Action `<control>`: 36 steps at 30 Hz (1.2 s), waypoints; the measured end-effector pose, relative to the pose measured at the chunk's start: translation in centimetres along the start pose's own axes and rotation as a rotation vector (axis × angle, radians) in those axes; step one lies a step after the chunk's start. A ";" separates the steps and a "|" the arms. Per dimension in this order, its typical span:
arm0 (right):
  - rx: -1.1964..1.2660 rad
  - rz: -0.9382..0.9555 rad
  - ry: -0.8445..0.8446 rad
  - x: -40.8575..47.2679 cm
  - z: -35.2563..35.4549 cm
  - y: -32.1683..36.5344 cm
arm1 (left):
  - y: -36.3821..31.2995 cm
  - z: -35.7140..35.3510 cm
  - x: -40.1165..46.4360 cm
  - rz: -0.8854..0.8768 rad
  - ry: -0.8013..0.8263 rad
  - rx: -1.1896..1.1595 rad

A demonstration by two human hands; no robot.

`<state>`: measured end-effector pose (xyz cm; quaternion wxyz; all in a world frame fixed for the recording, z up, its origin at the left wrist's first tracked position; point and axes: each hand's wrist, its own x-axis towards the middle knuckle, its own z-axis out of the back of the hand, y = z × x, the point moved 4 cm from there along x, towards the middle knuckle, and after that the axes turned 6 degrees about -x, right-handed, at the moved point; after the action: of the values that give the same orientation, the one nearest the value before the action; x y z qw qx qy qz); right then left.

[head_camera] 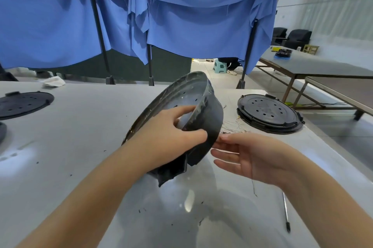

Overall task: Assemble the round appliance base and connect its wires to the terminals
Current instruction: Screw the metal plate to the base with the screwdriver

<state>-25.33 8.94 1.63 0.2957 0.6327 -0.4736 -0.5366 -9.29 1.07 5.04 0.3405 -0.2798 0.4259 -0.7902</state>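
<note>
I'm gripping the round base shell (203, 118) with my left hand (171, 132), fingers curled over its rim, tilted above the table (80, 147). My right hand (252, 157) is hovering spread just right of it, fingertips touching its edge. Loose wires (236, 126) are lying beyond, before the perforated disc (268, 112).

My left hand (177, 126) covered part of the round base's (210, 118) rim, and my fingertips were lost inside it. Beyond my right hand (248, 157), the thin wires (236, 126) were too fine to follow, their ends hidden behind the base. Far left of my left hand, a black disc (22, 103) ran off the frame's edge. My forearms were cut off below.
</note>
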 end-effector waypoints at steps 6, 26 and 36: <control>0.194 -0.135 0.080 -2.3 1.5 -3.1 | 0.4 -2.3 -0.4 -0.031 -0.052 0.268; 0.798 -0.320 0.184 -3.9 -0.8 -9.3 | 2.4 -6.4 -1.9 -0.101 0.298 0.841; 0.686 -0.310 0.146 -5.2 0.2 -8.7 | 2.6 -7.0 -2.4 -0.136 0.340 0.850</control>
<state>-22.93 16.99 -4.00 0.0150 0.7957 -0.5018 -0.3388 -12.16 5.25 -0.90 0.2978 -0.0091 0.0950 -0.9499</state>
